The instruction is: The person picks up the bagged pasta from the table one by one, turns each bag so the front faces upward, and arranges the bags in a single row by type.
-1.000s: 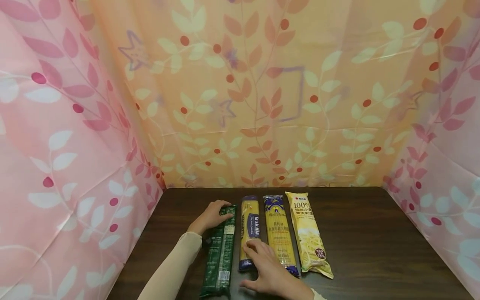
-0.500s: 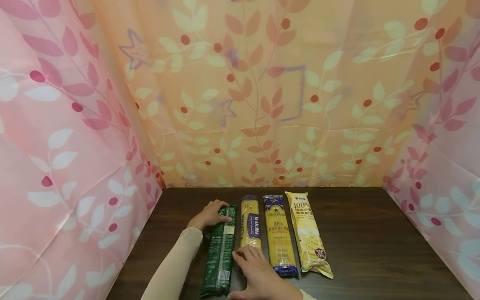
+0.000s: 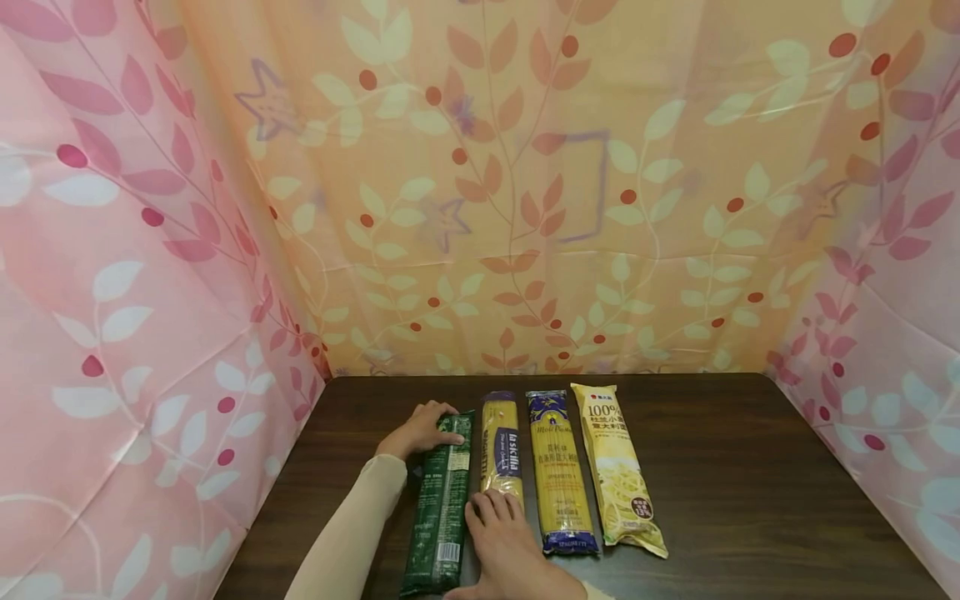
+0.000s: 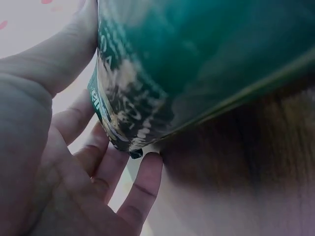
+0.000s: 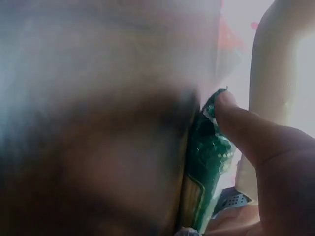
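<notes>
A long green pack of spaghetti [image 3: 441, 512] lies on the dark table, its barcode facing up near the close end. My left hand [image 3: 422, 430] holds its far end, thumb on top and fingers round the edge; the left wrist view shows fingers [image 4: 142, 191] bent about the green pack [image 4: 197, 54]. My right hand [image 3: 510, 546] is at the near end, with its fingertips over the lower part of a yellow and blue spaghetti pack [image 3: 500, 454], hiding it. In the right wrist view its thumb [image 5: 246, 125] touches the tip of the green pack [image 5: 209, 157].
Right of these lie another yellow and blue spaghetti pack [image 3: 557, 475] and a pale yellow noodle pack [image 3: 618, 471], slightly slanted. The brown table [image 3: 750, 500] is enclosed by patterned cloth [image 3: 420, 283] at the back and both sides.
My right hand has slid left, from the yellow packs toward the green pack's near end. The left hand stays at the far end, and the packs lie where they were.
</notes>
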A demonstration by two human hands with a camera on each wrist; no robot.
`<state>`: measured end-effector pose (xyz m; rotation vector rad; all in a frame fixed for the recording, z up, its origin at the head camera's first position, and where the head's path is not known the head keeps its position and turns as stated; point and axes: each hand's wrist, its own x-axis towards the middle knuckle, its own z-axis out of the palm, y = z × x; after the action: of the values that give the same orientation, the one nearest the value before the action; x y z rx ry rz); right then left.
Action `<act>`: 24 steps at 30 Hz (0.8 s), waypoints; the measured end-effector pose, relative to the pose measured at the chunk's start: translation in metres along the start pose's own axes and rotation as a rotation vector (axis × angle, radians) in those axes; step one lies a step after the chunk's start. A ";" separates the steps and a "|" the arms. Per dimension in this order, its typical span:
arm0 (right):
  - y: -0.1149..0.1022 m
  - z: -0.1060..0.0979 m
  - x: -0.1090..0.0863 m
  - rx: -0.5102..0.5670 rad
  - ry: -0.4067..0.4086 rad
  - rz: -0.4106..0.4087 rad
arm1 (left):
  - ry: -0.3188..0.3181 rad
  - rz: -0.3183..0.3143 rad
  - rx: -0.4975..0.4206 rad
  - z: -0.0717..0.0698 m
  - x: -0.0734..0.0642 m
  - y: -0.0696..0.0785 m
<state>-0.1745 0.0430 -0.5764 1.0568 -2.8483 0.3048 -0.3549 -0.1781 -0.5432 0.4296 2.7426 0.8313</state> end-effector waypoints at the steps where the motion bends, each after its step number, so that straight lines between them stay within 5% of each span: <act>1: -0.001 0.000 0.000 0.001 -0.007 0.008 | 0.001 0.002 -0.005 0.000 0.000 0.000; 8: -0.009 -0.005 0.003 -0.022 -0.084 0.072 | 0.010 0.017 0.002 0.005 0.001 -0.004; 24: -0.015 -0.010 0.009 -0.098 -0.115 0.119 | 0.029 -0.001 0.016 0.005 -0.002 0.000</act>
<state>-0.1707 0.0284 -0.5629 0.9176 -2.9992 0.1148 -0.3512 -0.1760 -0.5472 0.4220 2.7776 0.8223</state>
